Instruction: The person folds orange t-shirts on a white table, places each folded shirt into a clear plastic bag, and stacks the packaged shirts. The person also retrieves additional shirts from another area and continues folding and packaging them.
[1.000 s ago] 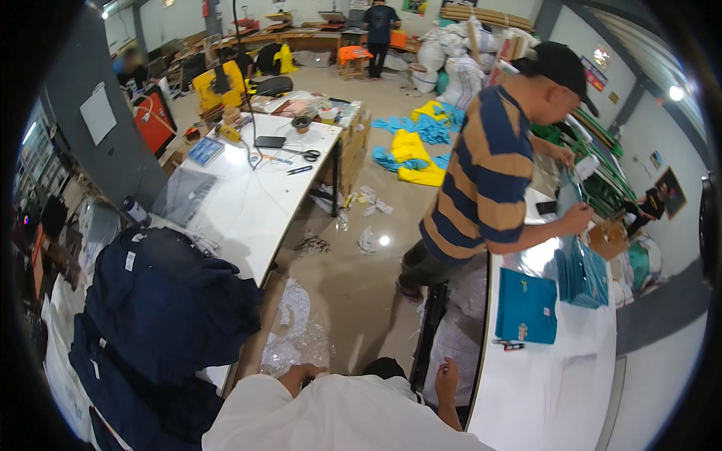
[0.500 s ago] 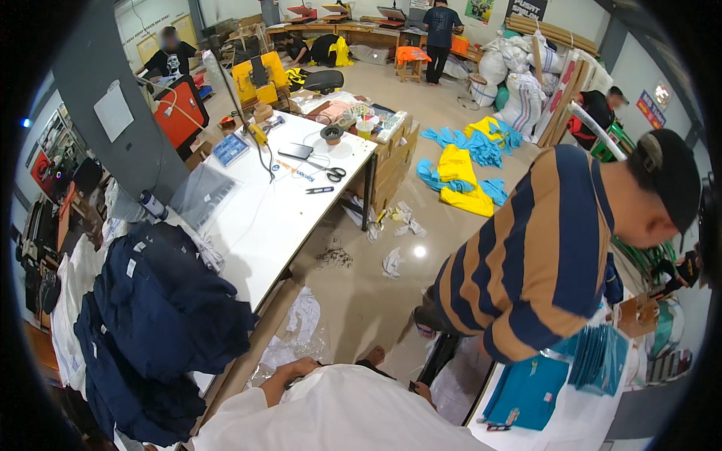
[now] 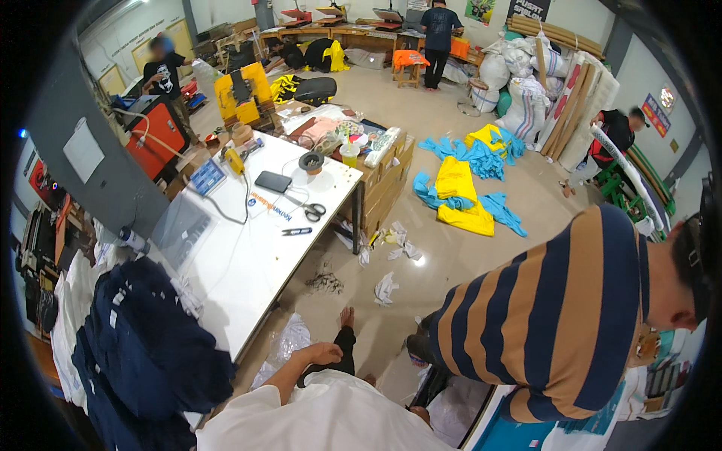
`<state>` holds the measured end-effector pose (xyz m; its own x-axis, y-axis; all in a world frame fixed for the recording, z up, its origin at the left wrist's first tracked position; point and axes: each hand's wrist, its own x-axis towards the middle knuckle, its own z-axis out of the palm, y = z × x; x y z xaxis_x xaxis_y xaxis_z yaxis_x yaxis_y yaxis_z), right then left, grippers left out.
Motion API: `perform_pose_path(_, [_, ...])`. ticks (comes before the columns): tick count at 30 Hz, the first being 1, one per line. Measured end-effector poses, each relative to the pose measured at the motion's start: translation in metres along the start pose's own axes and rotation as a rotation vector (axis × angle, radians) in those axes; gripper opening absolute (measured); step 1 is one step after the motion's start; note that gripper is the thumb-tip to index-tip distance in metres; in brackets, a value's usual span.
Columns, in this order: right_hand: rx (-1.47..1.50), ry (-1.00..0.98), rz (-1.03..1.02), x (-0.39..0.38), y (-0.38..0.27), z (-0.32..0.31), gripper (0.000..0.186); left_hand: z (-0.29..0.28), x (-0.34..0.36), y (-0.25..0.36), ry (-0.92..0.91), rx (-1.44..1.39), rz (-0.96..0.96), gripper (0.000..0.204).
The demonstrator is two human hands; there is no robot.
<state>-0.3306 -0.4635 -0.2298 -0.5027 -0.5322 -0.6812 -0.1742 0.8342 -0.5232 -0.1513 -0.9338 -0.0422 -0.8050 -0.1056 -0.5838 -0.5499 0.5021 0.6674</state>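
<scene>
My left hand (image 3: 325, 352) is in front of my white shirt, its fingers loosely curled with nothing visible in them. Little shows of my right hand (image 3: 419, 413), at the right edge of my shirt; its fingers are hidden. To the left stands a white table (image 3: 252, 252). Navy garments (image 3: 143, 338) are heaped over its near end. A dark phone (image 3: 273, 181), black-handled scissors (image 3: 314, 212) and small thread snips (image 3: 296, 231) lie farther up the tabletop. Neither hand touches these. Clear plastic (image 3: 289, 338) lies on the floor beside my left hand.
Close on the right, a person in a striped shirt (image 3: 538, 301) bends over a table with teal items (image 3: 511, 432). Yellow garments (image 3: 456, 180) and blue cloth (image 3: 502, 210) lie on the floor ahead. White scraps (image 3: 386, 289) litter the walkway. Stuffed sacks (image 3: 525, 105) stand farther back.
My view has shifted forward and right. My left hand has come up and forward from my side, and one bare foot has stepped ahead. The striped-shirt person now appears closer and lower.
</scene>
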Motion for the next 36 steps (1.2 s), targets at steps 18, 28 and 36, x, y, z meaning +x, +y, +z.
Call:
perform_pose_path(18, [0.274,0.329,0.071,0.264,-0.282,-0.181,0.029,-0.315,0.178,0.012,0.028,0.061,0.009,0.058])
perform_pose_path(28, [0.263,0.341,0.201,0.403,-0.279,-0.307,0.031,-0.343,0.251,0.053,-0.304,-0.092,-0.129,0.063])
perform_pose_path(36, [-0.022,0.298,0.192,0.550,-0.225,-0.430,0.036,-0.380,0.414,0.081,-0.231,-0.390,-0.132,0.055])
